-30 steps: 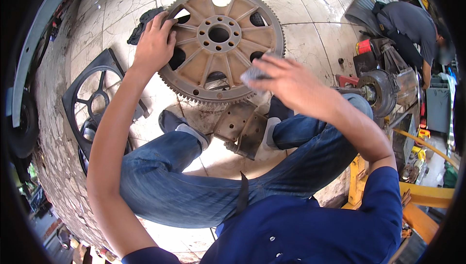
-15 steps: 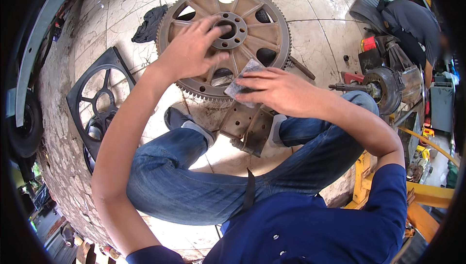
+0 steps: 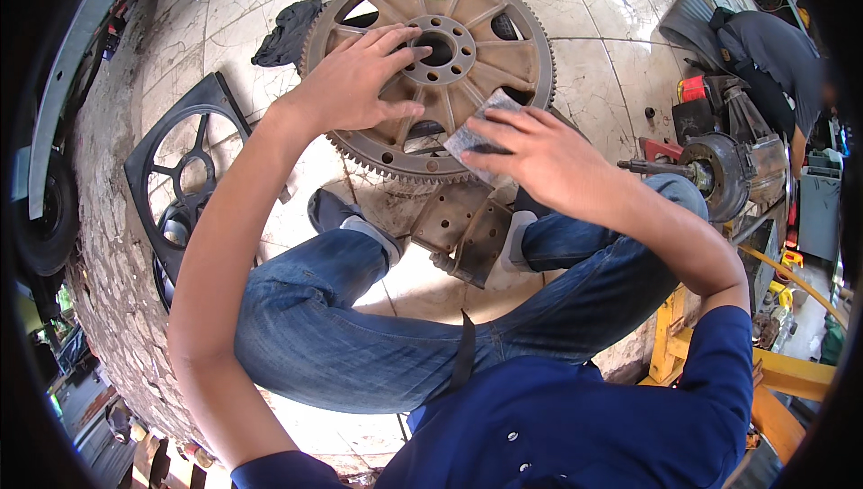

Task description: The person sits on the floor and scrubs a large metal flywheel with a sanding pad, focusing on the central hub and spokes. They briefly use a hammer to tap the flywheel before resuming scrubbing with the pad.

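A large brown toothed flywheel (image 3: 485, 75), with spokes and a bolt-holed hub, lies on the floor in front of me. Over its left part reaches my left hand (image 3: 355, 80), fingers spread and holding nothing, with the fingertips near the hub; whether they touch it I cannot tell. At the near right rim my right hand (image 3: 530, 152) grips a thin, speckled grey pad (image 3: 467, 139) under its fingers. Below the near edge of the flywheel, between my feet, is a rusty metal bracket (image 3: 449, 219) with holes.
On the left stands a black fan-like frame (image 3: 144, 170), with a dark cloth (image 3: 286, 35) beyond it. To the right sit a greasy gearbox-like assembly (image 3: 719, 165) and a bent-over person (image 3: 773, 53). A yellow metal frame (image 3: 670, 336) is beside my right leg.
My right hand has moved right and slightly away from me with the grey pad. My left hand remains spread over the flywheel. The whole view has shifted slightly.
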`<control>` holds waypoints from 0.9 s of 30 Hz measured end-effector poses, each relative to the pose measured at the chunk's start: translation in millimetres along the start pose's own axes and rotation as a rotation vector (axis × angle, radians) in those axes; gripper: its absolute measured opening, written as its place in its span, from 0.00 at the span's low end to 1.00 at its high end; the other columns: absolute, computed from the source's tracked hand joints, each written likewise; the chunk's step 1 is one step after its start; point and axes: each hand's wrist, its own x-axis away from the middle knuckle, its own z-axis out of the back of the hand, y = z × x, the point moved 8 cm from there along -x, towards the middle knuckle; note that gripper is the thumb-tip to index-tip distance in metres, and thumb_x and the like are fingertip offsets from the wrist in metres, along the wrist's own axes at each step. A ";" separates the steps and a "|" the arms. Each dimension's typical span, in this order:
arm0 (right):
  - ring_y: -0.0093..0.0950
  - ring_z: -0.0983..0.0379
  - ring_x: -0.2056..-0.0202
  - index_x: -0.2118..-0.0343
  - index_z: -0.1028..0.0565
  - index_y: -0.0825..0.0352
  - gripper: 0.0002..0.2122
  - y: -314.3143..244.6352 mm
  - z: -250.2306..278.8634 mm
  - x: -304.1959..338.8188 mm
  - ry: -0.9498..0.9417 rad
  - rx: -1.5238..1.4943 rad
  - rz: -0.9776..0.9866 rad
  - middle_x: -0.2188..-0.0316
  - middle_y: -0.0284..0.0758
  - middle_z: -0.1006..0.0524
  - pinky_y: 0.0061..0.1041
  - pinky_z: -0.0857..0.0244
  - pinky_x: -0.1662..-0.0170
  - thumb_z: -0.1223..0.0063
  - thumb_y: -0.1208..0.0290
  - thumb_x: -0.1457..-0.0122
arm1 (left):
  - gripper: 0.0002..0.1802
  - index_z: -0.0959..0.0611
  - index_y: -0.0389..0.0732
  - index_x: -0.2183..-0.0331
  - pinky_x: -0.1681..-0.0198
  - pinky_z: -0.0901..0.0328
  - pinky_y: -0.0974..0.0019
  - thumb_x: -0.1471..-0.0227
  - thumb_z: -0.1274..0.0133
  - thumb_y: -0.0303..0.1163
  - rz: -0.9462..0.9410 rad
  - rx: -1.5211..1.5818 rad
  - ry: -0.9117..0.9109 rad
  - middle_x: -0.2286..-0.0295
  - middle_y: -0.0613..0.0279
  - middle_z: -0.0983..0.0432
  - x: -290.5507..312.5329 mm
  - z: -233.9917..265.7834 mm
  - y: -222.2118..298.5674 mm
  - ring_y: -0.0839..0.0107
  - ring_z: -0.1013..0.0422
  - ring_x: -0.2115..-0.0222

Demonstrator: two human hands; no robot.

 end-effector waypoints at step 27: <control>0.30 0.36 0.39 0.45 0.27 0.54 0.20 -21.9 -14.2 1.3 0.196 -0.015 0.117 0.42 0.32 0.29 0.36 0.40 0.38 0.53 0.70 0.41 | 0.30 0.28 0.46 0.43 0.40 0.41 0.55 0.46 0.42 0.43 -0.001 -0.057 0.220 0.44 0.64 0.32 -4.3 5.8 -1.0 0.60 0.35 0.43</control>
